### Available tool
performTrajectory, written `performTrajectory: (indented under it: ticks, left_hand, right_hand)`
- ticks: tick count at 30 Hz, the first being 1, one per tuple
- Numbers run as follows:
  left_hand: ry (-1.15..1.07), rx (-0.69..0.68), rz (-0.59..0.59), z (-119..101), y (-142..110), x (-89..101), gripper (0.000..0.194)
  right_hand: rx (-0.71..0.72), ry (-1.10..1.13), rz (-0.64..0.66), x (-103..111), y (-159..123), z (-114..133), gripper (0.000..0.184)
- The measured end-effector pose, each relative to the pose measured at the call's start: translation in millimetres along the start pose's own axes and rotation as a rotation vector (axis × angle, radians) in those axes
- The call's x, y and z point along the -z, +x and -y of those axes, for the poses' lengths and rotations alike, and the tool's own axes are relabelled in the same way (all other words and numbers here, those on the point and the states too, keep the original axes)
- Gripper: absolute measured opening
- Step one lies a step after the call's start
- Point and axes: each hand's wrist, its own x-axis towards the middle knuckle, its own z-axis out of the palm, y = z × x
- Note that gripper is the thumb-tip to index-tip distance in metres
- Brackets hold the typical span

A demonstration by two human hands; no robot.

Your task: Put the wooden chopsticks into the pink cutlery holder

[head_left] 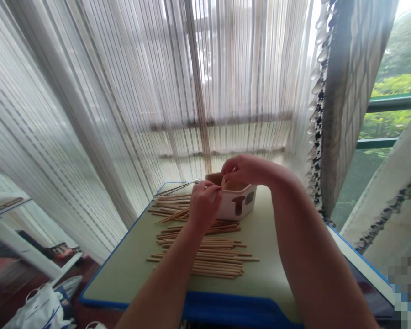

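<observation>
A white holder box (231, 208) with a brown and grey pattern on its front stands at the far part of the table. My left hand (205, 201) is at its left rim, fingers closed together. My right hand (241, 170) reaches over the opening from the right, wrist bent and fingers pinched at the top of the box. A thin pale strip shows between the two sets of fingertips; I cannot tell whether it is a divider or a stick. Wooden chopsticks (219, 265) lie in several loose bunches in front of the box, partly behind my left arm.
Long metal utensils (178, 187) lie at the table's far left edge. The pale tabletop (123, 274) has a blue rim. A sheer striped curtain (140, 91) hangs close behind it. A dark flat panel (359, 278) is at the right, a white bag (41, 308) on the lower left.
</observation>
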Motion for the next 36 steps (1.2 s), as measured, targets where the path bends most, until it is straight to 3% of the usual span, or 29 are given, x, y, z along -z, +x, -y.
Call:
performTrajectory:
  ticks: [8, 13, 17, 25, 27, 31, 36]
  left_hand:
    - [-0.008, -0.033, -0.019, -1, 0, -1.0, 0.016]
    - [-0.040, -0.069, -0.305, -5, -1, 11.6, 0.025]
    - [-0.084, 0.032, -0.458, -2, 1, 21.1, 0.019]
    - [-0.159, 0.267, -0.433, 16, -7, 39.2, 0.011]
    - [-0.158, 0.294, -0.383, 22, -16, 49.8, 0.012]
    - [-0.021, 0.209, -0.146, 38, -46, 66.3, 0.012]
    - [0.073, 0.140, 0.190, 50, -77, 66.4, 0.017]
  right_hand:
    - [0.043, -0.030, -0.025, -3, 2, -3, 0.022]
    - [-0.013, -0.022, 0.001, 0, -1, 3, 0.026]
    - [-0.042, -0.079, -0.037, 7, -8, 10, 0.029]
    - [0.003, -0.200, -0.045, 6, -21, 31, 0.024]
    - [0.031, -0.210, -0.023, 3, -25, 42, 0.023]
    - [0.045, -0.251, 0.057, -15, -31, 61, 0.023]
    - [0.123, -0.194, -0.002, -74, -34, 58, 0.025]
